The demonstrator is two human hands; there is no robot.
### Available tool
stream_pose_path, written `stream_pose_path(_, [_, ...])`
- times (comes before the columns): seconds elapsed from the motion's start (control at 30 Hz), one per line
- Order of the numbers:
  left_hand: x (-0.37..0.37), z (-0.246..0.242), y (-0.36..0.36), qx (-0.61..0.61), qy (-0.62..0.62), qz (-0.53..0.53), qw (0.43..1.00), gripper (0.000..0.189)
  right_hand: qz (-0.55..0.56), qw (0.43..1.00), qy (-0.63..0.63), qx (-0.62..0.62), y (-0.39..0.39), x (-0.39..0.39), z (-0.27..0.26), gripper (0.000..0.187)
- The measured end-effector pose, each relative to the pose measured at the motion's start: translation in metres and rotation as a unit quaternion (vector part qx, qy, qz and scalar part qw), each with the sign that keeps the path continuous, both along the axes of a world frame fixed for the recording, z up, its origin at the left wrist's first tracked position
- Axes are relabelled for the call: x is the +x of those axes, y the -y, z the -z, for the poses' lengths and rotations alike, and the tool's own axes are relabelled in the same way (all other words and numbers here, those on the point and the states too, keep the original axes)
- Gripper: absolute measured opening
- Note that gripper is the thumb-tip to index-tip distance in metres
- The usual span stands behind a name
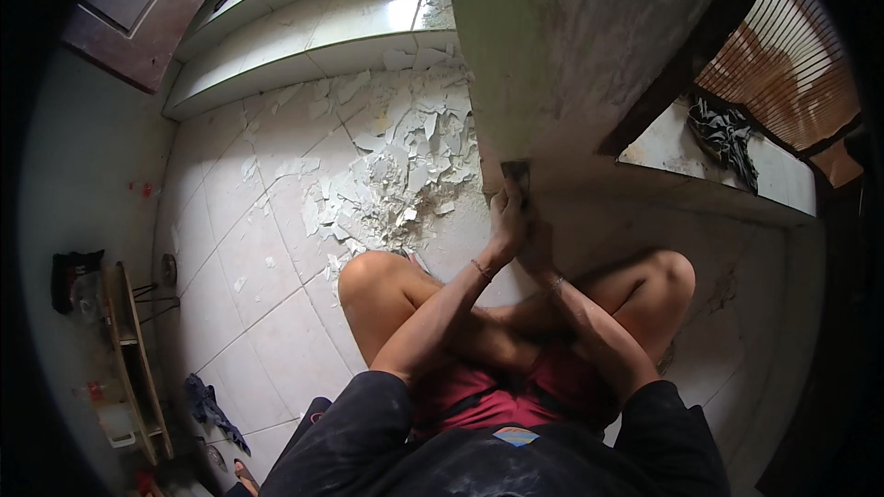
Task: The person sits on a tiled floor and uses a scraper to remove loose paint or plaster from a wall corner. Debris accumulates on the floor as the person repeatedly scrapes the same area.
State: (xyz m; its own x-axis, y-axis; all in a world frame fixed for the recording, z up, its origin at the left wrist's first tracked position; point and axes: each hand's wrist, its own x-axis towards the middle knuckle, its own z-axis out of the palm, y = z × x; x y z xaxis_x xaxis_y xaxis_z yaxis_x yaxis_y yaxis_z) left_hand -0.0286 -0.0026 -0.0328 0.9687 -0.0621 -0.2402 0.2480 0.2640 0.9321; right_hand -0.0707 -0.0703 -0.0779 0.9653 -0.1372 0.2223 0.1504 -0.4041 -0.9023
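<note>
I sit cross-legged on the tiled floor, facing the lower edge of a wall (525, 96) with worn, patchy paint. Both of my hands are together around a flat scraper (516, 171), its dark blade lying against the wall's base. My left hand (507, 217) grips it with a finger stretched along the blade. My right hand (537, 241) is closed around the handle end, in shadow and partly blurred. Left of the wall lies a heap of pale paint flakes (407, 159), with crumbled bits close to my left knee.
Tiled steps (311, 48) rise beyond the flakes, near a brown door (138, 7). A wooden shelf (131, 359) stands along the left wall, with a dark cloth (210, 411) on the floor beside it. Someone's sandalled foot (245, 475) shows at lower left. Another cloth (722, 138) hangs over a ledge at right.
</note>
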Motion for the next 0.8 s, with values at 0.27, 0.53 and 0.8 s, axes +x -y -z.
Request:
stream_pose_path(0.27, [0.005,0.003,0.001,-0.004,0.035,-0.008,0.999,0.051,-0.009,1.000,-0.026,0.013,0.009,0.008,0.002,0.045])
stream_pose_path(0.53, [0.008,0.005,-0.001,-0.067,0.027,0.011,0.997,0.049,-0.042,0.999,0.018,-0.008,0.026,0.014,-0.004,0.032])
stream_pose_path(0.8, [0.009,-0.008,0.001,-0.117,-0.085,0.038,0.989,0.044,-0.059,0.994,0.043,-0.084,0.034,0.023,-0.040,0.039])
